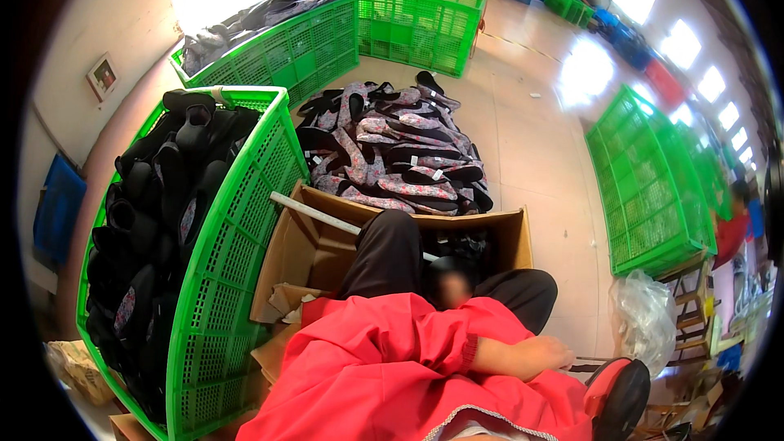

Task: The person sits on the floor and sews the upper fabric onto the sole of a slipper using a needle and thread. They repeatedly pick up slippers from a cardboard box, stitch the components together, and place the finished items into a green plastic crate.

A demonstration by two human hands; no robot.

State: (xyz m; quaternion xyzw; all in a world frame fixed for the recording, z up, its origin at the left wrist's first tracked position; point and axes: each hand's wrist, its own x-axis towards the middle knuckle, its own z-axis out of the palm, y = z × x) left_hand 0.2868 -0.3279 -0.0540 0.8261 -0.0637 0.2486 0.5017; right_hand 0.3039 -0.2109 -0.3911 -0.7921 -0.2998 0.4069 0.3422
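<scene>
My left hand (539, 357) reaches across my lap to the right, its red sleeve ending at the cuff. The fingers look bent together over the red fabric, and whatever they hold, if anything, is hidden. Just right of it is a shoe (621, 402) with a black sole and a red part, beside the edge of my red garment (367, 376). My right hand does not show. Between my dark-trousered knees (384, 249) is a blurred patch I cannot make out. An open cardboard box (516, 237) stands before my knees, with dark items inside.
Floral shoes with black linings lie piled (400, 147) on the floor beyond the box. At left a green crate (233, 278) is full of black shoes; more green crates (420, 24) stand behind and at right (645, 188). A pale pole (314, 212) crosses the box. Clear plastic (645, 314) lies at right.
</scene>
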